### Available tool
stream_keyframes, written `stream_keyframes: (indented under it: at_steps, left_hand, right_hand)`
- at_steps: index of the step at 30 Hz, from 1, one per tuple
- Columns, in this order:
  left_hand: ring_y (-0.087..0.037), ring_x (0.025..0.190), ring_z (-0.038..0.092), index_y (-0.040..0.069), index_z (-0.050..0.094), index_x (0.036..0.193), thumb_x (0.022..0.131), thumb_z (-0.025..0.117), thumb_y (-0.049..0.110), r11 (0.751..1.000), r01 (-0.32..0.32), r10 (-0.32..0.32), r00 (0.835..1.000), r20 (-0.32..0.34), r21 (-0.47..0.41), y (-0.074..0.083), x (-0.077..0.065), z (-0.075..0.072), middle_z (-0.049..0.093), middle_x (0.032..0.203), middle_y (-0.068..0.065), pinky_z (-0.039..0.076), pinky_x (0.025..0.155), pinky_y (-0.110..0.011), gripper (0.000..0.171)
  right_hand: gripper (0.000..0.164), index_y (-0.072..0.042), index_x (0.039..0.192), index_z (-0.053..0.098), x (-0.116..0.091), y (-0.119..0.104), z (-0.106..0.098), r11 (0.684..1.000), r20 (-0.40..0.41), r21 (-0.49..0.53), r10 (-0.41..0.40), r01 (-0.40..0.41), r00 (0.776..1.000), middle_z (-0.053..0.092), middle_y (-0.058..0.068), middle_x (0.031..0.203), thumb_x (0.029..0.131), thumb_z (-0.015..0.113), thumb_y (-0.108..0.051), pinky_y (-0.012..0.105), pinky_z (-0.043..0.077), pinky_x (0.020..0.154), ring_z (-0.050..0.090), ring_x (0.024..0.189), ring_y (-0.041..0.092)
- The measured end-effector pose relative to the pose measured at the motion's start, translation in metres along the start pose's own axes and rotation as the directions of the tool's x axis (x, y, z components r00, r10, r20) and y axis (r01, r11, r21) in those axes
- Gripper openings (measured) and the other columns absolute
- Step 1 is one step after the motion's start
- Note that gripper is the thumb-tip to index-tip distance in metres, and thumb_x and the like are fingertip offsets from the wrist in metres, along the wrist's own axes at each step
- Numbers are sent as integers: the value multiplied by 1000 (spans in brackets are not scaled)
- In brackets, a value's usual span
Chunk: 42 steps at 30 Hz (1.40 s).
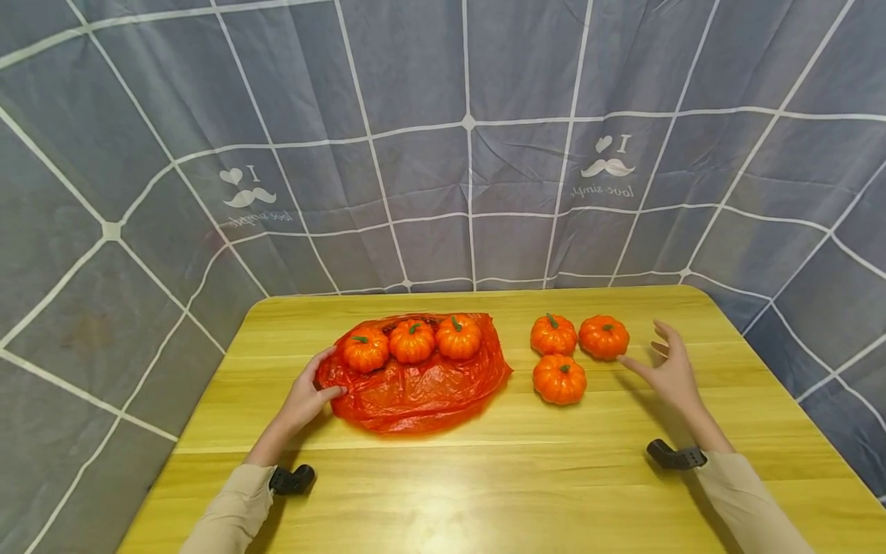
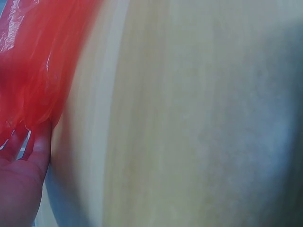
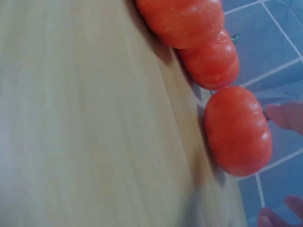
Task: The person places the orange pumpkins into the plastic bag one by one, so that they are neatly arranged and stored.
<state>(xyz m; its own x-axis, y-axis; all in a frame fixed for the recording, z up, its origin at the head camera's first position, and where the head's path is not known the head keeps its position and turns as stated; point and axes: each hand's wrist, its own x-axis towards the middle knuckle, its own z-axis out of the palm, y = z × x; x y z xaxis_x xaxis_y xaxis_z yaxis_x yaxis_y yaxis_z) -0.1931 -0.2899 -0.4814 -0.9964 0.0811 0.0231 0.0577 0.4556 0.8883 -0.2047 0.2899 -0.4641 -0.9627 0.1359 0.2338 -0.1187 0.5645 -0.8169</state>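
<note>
A crumpled red plastic bag (image 1: 415, 400) lies on the left half of the table. Three small orange pumpkins with green stems, left (image 1: 366, 351), middle (image 1: 411, 342) and right (image 1: 458, 338), sit in a row at its far side; whether they are on or inside it I cannot tell. My left hand (image 1: 303, 398) grips the bag's left edge, and the left wrist view shows its fingers against the red film (image 2: 42, 61). Apart from the bag stand three more pumpkins: two behind (image 1: 554, 335) (image 3: 238, 131) and one in front (image 1: 559, 380). Beside the back right pumpkin (image 1: 604, 338), my right hand (image 1: 670, 377) is spread, holding nothing.
Everything rests on a light wooden table (image 1: 443, 492). A grey curtain (image 1: 429, 177) with white grid lines hangs behind its far edge and along both sides. Each wrist wears a black camera, one on the left (image 1: 292, 480) and one on the right (image 1: 674, 455).
</note>
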Motion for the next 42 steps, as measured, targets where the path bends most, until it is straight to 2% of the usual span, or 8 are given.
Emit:
stream_keyframes:
  at_steps: [13, 19, 22, 25, 28, 34, 40, 42]
  left_hand:
    - [-42, 139, 32, 0, 26, 148, 84, 65, 0, 1000, 7, -7, 1000, 6, -13, 0, 0, -1, 29, 152, -26, 27, 112, -52, 75]
    - [-42, 139, 31, 0, 26, 148, 84, 65, 1, 1000, 4, -4, 1000, 6, -10, -1, -1, -1, 29, 152, -26, 28, 113, -48, 75]
    - [-41, 140, 31, 0, 28, 148, 83, 65, 0, 1000, -1, 1, 1000, 0, -22, -2, -1, -2, 30, 152, -25, 33, 109, -25, 75]
    - [-40, 139, 32, 0, 29, 147, 83, 65, -2, 999, -15, 14, 1000, -6, -35, -3, 0, -1, 31, 151, -25, 30, 96, -4, 74]
    - [-41, 139, 32, -1, 29, 147, 83, 65, -3, 999, -22, 21, 1000, -9, -41, -3, 0, -1, 31, 151, -25, 29, 96, -4, 74]
    - [-41, 140, 31, 0, 29, 147, 83, 64, -2, 999, -20, 20, 1000, -9, -27, -1, 0, 1, 30, 152, -25, 27, 114, -43, 73]
    - [-41, 138, 33, -1, 30, 147, 82, 64, -3, 999, -25, 25, 1000, -15, -20, -1, 1, 1, 32, 151, -25, 30, 96, -5, 73]
    - [-42, 138, 33, -1, 30, 147, 82, 64, -3, 999, -26, 26, 1000, -15, -18, -1, 1, 1, 32, 151, -26, 31, 98, -7, 73]
  right_hand:
    - [95, 2, 151, 14, 17, 6, 16, 998, 81, 66, 19, -24, 997, 16, 36, 152, 81, 75, -15, 67, 31, 103, 31, 129, 59]
    - [91, 5, 150, 15, 20, 6, 24, 998, 100, 61, 11, -18, 995, 19, 39, 150, 83, 74, -13, 63, 36, 101, 37, 125, 57]
    - [88, 5, 149, 17, 21, 6, 27, 998, 102, 57, 9, -15, 995, 22, 38, 148, 83, 73, -13, 36, 47, 96, 43, 121, 54]
    - [86, 6, 149, 18, 22, 6, 31, 997, 105, 74, 6, -14, 995, 24, 38, 147, 84, 72, -11, 8, 40, 82, 45, 118, 53]
    - [85, 6, 149, 18, 24, 6, 33, 996, 110, 89, 8, -18, 994, 25, 37, 147, 84, 71, -11, -1, 33, 76, 44, 118, 52]
    - [85, 6, 149, 20, 27, 6, 34, 999, 110, 41, 30, -35, 993, 26, 35, 147, 85, 71, -16, 2, 33, 76, 45, 118, 51]
    - [83, 6, 147, 23, 29, 6, 36, 998, 111, -14, 57, -56, 992, 27, 35, 146, 85, 71, -20, 26, 42, 88, 45, 118, 48]
    - [83, 7, 147, 24, 29, 5, 37, 998, 105, -27, 59, -57, 993, 27, 35, 146, 85, 71, -20, 36, 43, 90, 46, 117, 49]
